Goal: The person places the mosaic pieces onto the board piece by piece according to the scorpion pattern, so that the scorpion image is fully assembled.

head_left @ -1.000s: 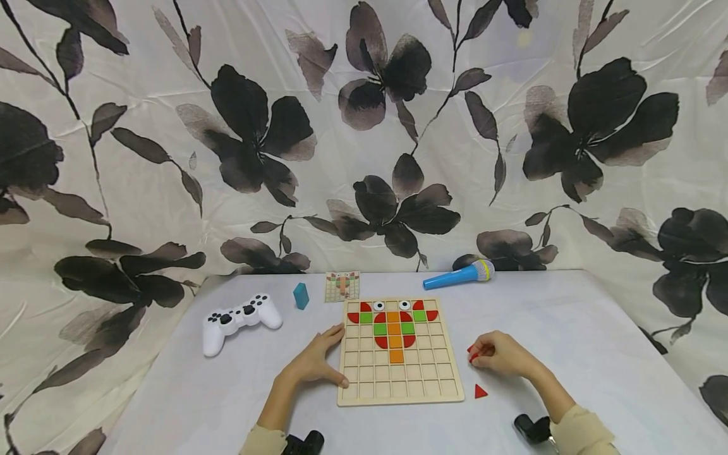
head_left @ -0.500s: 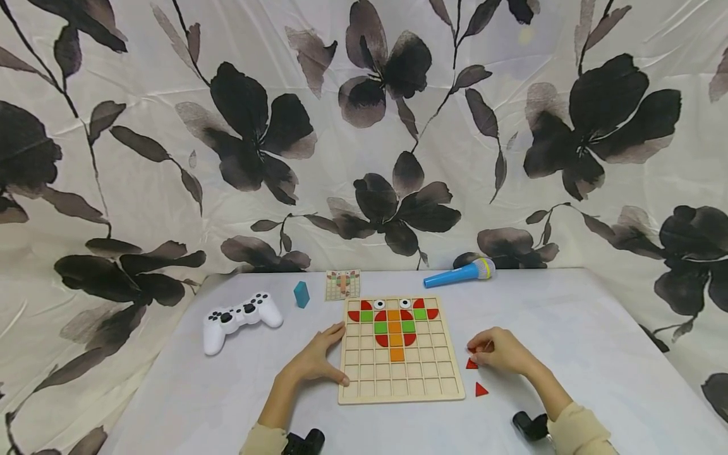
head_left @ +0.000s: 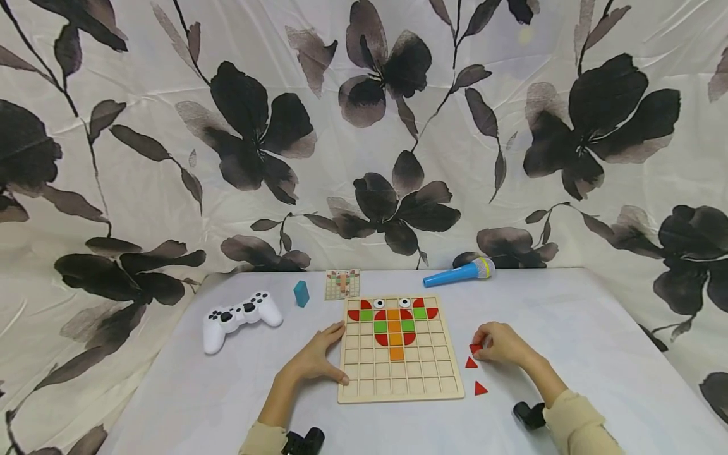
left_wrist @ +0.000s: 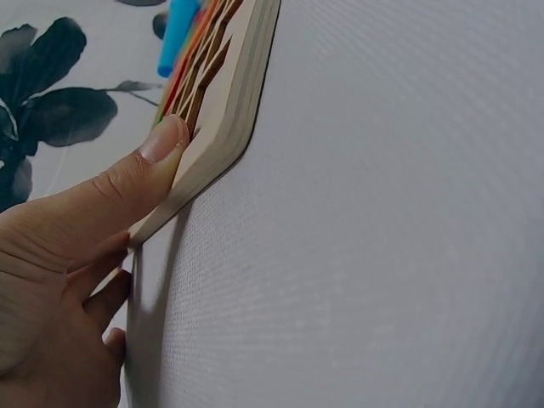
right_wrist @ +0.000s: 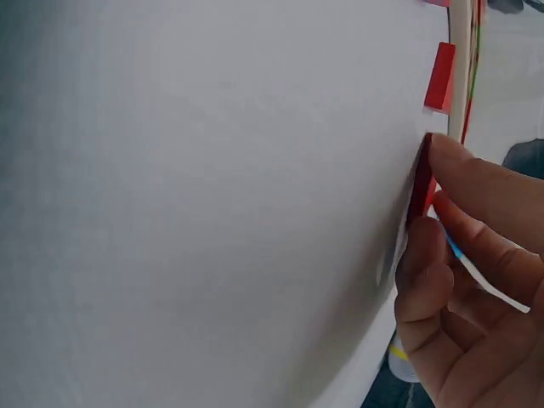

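Note:
A square wooden grid board (head_left: 421, 370) lies on the table with red, green and orange tiles and two eye tiles in its upper cells. My left hand (head_left: 315, 357) is spread along its left side, thumb over the rim near the lower left corner; in the left wrist view the thumb (left_wrist: 110, 200) presses the board's edge (left_wrist: 229, 119). Right of the board, my right hand (head_left: 503, 344) pinches a red triangle tile (right_wrist: 421, 183) between thumb and fingers, low over the table. Two more red triangles, one nearer (head_left: 480, 388) and one farther (head_left: 471, 363), lie beside the board.
Behind the board sits a small pattern card (head_left: 342, 284), with a teal block (head_left: 301, 294) left of it. A white game controller (head_left: 241, 321) lies at the left, a blue toy microphone (head_left: 459, 274) at the back right. A flowered cloth (head_left: 364, 139) hangs behind the table.
One red triangle has left my right hand and lies on the table. The right hand has shifted slightly away from me, another triangle in its fingers. My left hand stays at the board.

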